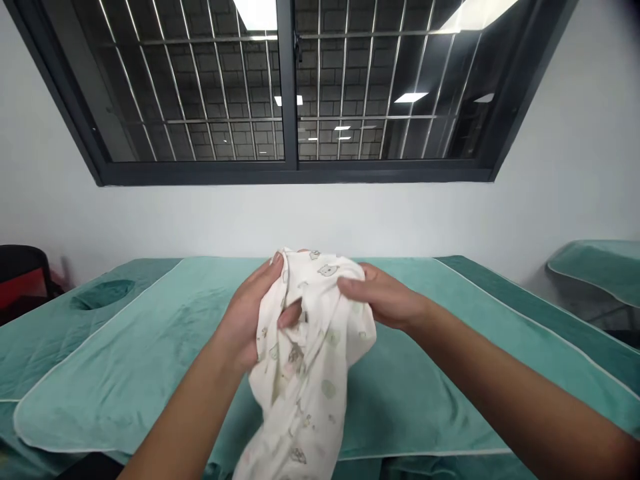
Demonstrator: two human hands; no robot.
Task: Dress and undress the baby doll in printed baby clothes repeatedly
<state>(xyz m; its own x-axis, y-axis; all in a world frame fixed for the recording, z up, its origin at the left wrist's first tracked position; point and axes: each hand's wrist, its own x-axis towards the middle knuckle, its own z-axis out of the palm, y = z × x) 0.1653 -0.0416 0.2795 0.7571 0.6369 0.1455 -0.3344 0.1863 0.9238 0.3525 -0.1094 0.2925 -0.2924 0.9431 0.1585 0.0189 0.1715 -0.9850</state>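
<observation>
While the person faces the wall, both hands are clamped on a white printed cloth (pixel 327 373) at six o'clock, the left hand (pixel 250 317) gripping its left edge and the right hand (pixel 387 297) pinching its upper right, its folds hanging down in front of the bed. From where I stand, a pale green blanket (pixel 140 360) with light piping lies lightly rumpled over a darker green cover (pixel 37 357), which dips into a round hollow (pixel 103 293) towards nine o'clock. Beyond it, a black-and-red chair (pixel 23 283) stands against the white wall (pixel 390 217). At twelve is a dark-framed window (pixel 290 173) with metal bars (pixel 345 117); at three, another green-covered surface (pixel 603 270).
</observation>
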